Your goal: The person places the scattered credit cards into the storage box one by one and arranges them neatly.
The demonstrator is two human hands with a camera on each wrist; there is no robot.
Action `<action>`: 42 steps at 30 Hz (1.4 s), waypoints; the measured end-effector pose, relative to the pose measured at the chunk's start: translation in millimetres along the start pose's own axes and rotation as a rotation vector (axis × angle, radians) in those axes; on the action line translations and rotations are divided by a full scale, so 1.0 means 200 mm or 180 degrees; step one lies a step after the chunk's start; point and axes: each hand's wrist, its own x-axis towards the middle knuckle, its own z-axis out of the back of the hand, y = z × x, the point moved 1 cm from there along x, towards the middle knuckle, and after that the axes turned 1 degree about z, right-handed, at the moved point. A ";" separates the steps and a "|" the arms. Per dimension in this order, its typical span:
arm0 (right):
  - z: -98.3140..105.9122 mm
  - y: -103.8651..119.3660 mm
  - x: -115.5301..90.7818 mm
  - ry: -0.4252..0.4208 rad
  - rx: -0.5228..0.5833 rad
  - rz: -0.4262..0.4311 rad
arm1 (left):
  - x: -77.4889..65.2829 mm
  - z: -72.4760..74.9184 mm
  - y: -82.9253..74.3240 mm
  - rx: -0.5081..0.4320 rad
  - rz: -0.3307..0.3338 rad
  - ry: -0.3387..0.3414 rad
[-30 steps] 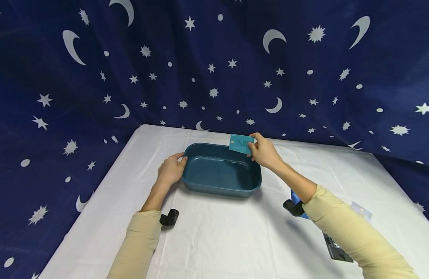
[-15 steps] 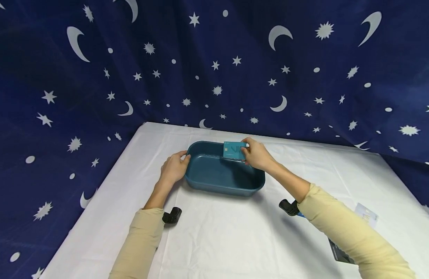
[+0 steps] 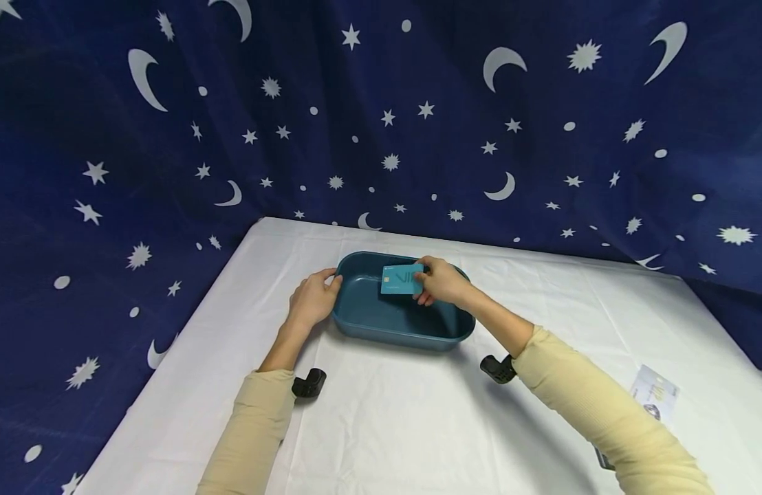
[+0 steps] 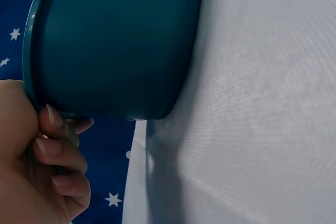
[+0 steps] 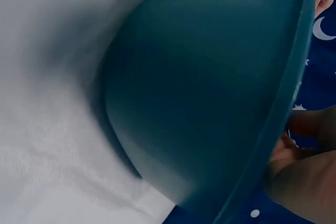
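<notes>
A deep teal plastic basin (image 3: 393, 337) with rounded corners stands toward the back of the table. My left hand (image 3: 313, 300) pinches its left rim, thumb over the edge and fingers curled outside, as the left wrist view shows close up. Over the basin's inside, my right hand (image 3: 441, 282) pinches a turquoise card (image 3: 398, 280) by its right end. The card bears a small gold chip and dark lettering, and it faces the head camera. In the right wrist view the basin's wall (image 5: 199, 93) hides the card and part of the right fingers.
A white cloth (image 3: 387, 419) covers the table. At the right, a pale card (image 3: 656, 393) lies partly beside the right sleeve, and the corner of a dark card (image 3: 604, 459) shows under it. A navy curtain (image 3: 331, 103) with stars and moons hangs behind.
My right hand has carried the turquoise card left and down, from the back right rim to over the basin's inside. The left hand keeps its hold on the rim.
</notes>
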 end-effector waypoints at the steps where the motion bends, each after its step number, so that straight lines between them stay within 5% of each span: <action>1: 0.00 0.00 0.00 0.0053 0.0088 -0.0063 | 0.00 0.00 0.00 -0.0006 -0.0008 -0.0001; 15: -0.06 -0.04 0.06 0.0565 0.0831 -0.0630 | 0.00 -0.01 -0.02 0.0025 0.0128 -0.0022; 22: -0.10 -0.05 0.09 0.0545 0.1013 -0.0744 | 0.00 -0.01 -0.02 0.0027 0.0089 0.0047; 32: -0.16 -0.07 0.10 0.0523 0.0105 -0.0552 | -0.01 0.00 -0.02 0.0064 0.0077 0.0110; 42: -0.23 -0.06 0.12 0.0226 -0.0786 -0.0218 | -0.02 0.01 -0.03 0.0064 0.0038 0.0078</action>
